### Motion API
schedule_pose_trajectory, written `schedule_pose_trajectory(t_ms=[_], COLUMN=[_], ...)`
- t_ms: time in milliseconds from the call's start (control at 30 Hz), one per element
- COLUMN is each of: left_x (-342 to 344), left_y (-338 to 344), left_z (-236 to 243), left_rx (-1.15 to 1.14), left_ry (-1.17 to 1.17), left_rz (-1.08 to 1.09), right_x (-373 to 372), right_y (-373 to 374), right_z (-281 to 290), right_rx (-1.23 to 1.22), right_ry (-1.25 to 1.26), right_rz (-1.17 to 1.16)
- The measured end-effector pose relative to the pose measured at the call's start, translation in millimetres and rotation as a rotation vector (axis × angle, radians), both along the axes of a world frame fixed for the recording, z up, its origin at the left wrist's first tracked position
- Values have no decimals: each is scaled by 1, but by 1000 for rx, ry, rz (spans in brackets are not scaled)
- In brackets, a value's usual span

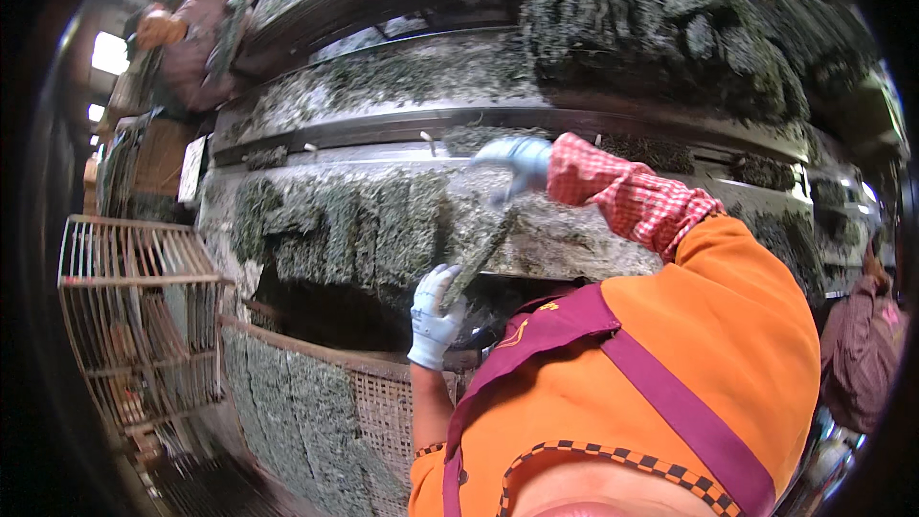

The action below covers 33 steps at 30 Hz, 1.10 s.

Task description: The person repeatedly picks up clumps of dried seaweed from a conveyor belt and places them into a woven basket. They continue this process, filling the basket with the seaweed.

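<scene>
My left hand (437,319), in a pale glove, is closed on the lower end of a narrow dark green fibrous slab (481,257), which tilts up to the right. Above it my right hand (517,166), also gloved and blurred, reaches over the work ledge. Its fingers point left, apart from the thumb, and nothing shows in them. Several similar green slabs (354,230) hang side by side over the ledge edge, left of my hands. Bits of green litter cover the pale ledge (565,241) under my right hand.
Shaggy green bundles (598,24) are heaped on the upper shelf. A slatted wooden rack (144,280) stands at the left. Green sheets (297,412) lie on a woven mat (385,421) below the ledge. One person (196,53) is at the far left, another (862,354) at the right.
</scene>
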<state>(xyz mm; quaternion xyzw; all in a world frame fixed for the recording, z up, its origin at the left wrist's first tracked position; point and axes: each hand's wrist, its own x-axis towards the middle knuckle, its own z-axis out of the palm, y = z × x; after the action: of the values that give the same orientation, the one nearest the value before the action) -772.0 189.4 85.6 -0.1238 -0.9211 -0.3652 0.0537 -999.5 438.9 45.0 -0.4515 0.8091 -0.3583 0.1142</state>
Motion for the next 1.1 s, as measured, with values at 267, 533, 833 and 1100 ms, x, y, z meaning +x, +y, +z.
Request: schedule_pose_trajectory(t_ms=[267,533,833,1100], left_x=[-26,-27,-32,-30], left_y=[-22,-55,-91,-82], left_z=[-9,-58,-59,-51], left_rx=[92,-649,25,-365], left_ry=[-66,171,-127,134], left_rz=[93,127,68,-2], right_x=[31,-58,12,45], right_y=[-21,-36,-125,-89], right_z=[-1,-1,4,-6], right_rx=[-22,183,175,272], right_ry=[40,222,417,170], right_rz=[5,-550,280,233])
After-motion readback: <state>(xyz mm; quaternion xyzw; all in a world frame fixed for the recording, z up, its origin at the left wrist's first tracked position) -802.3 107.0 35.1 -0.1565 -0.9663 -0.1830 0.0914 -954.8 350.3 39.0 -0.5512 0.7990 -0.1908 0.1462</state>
